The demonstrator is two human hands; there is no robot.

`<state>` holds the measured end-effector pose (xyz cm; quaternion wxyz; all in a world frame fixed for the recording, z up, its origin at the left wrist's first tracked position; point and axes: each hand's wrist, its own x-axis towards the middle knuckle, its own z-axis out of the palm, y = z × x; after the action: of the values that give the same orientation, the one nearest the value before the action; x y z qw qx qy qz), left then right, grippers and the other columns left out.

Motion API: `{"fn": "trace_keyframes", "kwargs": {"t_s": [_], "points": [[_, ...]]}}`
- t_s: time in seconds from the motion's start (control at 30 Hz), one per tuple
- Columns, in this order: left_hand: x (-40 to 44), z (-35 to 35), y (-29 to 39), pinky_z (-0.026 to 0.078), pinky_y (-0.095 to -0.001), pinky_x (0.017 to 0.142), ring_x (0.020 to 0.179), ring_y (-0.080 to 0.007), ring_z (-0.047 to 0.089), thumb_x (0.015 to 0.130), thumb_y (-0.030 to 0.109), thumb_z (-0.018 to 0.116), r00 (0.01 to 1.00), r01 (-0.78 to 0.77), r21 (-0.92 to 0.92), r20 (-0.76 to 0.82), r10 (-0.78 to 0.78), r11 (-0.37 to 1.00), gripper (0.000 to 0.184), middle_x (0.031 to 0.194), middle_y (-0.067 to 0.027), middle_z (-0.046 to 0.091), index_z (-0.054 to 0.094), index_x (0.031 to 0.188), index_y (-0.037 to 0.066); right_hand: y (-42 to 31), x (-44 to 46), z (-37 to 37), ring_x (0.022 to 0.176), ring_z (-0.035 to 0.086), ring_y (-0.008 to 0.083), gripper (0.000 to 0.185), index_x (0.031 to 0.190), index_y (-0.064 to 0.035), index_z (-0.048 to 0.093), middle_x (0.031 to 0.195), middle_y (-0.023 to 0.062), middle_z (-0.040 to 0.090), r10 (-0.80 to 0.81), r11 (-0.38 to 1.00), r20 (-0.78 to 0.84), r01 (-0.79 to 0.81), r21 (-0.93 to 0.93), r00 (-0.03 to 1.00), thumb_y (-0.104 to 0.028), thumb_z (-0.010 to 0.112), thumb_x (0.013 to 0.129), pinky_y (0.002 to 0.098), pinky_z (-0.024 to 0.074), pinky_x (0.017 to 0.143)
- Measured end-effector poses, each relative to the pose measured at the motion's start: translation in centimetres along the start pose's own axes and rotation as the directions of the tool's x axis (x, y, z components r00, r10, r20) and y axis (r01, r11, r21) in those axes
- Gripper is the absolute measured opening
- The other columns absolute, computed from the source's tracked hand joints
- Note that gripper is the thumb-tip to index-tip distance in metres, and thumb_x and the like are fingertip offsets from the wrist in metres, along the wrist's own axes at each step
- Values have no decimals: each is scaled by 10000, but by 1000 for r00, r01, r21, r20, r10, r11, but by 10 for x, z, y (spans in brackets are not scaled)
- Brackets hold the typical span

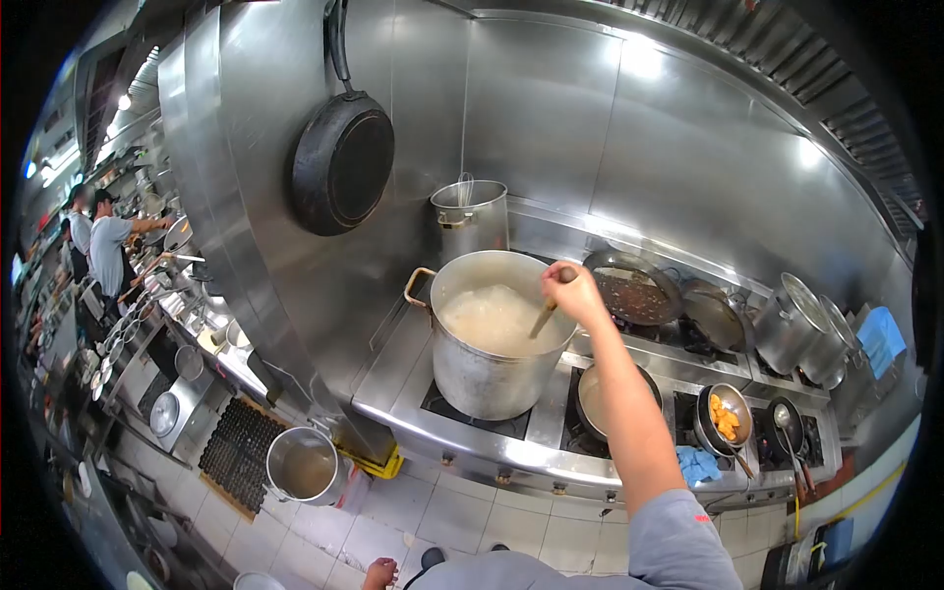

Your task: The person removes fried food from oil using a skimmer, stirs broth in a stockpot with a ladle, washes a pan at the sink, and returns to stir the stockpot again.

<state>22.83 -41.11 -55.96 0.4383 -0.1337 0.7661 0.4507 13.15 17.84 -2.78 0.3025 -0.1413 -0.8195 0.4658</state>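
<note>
My right hand (568, 287) is closed around the upper end of a wooden stick handle (544, 318), held steeply over a large stockpot (497, 379). The lower end of the stick dips into cloudy, pale liquid (492, 313), so its tip is hidden. The stockpot stands on a burner at the left end of the stove, and a loop handle sticks out on its left. Low beside my body hangs my left hand (381, 573), its fingers curled in, with nothing visible in it.
A tall pot with a whisk (466, 189) stands behind. Along the stove (511, 450) are a wok (632, 288), a pan with orange food (726, 418), a ladle (783, 417) and blue cloth (697, 465). A bucket (303, 466) sits lower left. Co-workers (108, 246) stand far left.
</note>
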Motion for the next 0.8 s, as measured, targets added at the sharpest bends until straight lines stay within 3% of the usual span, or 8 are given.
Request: {"fn": "trace_keyframes", "kwargs": {"t_s": [0.13,0.2,0.3,0.53,0.6,0.63,0.7,0.8], "points": [[-8,-6,-5,503,-310,487,601,-192,619,856,212,539,999,51,47,-4,-51,998,299,837,-87,651,541,1111,57,-15,4,-48,619,601,155,116,847,-65,587,689,40,611,281,954,-89,-268,131,956,-154,581,773,300,475,532],[-4,-11,-13,489,-308,474,588,-191,610,848,206,530,999,46,25,2,-46,999,288,834,-88,651,556,1090,52,-11,-5,-67,638,614,170,131,872,-92,547,720,43,617,359,918,-75,-338,209,930,-180,592,786,315,480,527],[-3,-23,-22,458,-312,446,550,-181,585,850,203,508,994,61,141,78,-73,988,261,823,-87,647,588,1046,49,11,-25,-69,677,627,187,190,911,-119,521,769,50,625,441,828,-25,-396,397,897,-250,624,819,352,502,558],[8,-42,-22,463,-325,439,552,-191,595,858,211,505,995,97,86,27,-100,992,266,815,-93,643,577,1064,58,26,-98,-48,754,640,206,187,942,-102,528,806,63,629,401,695,-193,-160,701,895,-239,615,850,364,523,633],[15,-47,-13,468,-315,437,549,-187,600,854,223,521,998,59,88,17,-61,994,280,810,-91,643,570,1075,58,34,-118,-50,844,633,240,149,946,-96,528,843,75,622,376,606,-297,9,796,878,-208,593,874,407,532,723],[20,-50,-11,477,-303,445,547,-180,605,847,228,537,999,14,91,34,-17,996,292,811,-87,647,570,1083,60,36,-130,-50,844,633,240,149,946,-96,528,843,75,622,378,606,-294,5,795,878,-208,593,874,407,532,723],[16,-50,4,479,-297,446,547,-177,607,843,228,541,1000,-8,107,20,5,994,295,813,-86,650,572,1083,59,39,-151,-49,953,607,276,102,951,-93,528,895,85,609,345,555,-392,152,818,853,-170,565,896,442,509,837],[16,-53,23,481,-291,449,555,-173,613,832,223,552,1000,-26,141,8,25,990,308,826,-85,656,573,1088,54,49,-178,-46,1041,570,296,90,953,-87,525,936,100,594,269,507,-463,284,814,845,-149,561,900,458,475,907]]}}
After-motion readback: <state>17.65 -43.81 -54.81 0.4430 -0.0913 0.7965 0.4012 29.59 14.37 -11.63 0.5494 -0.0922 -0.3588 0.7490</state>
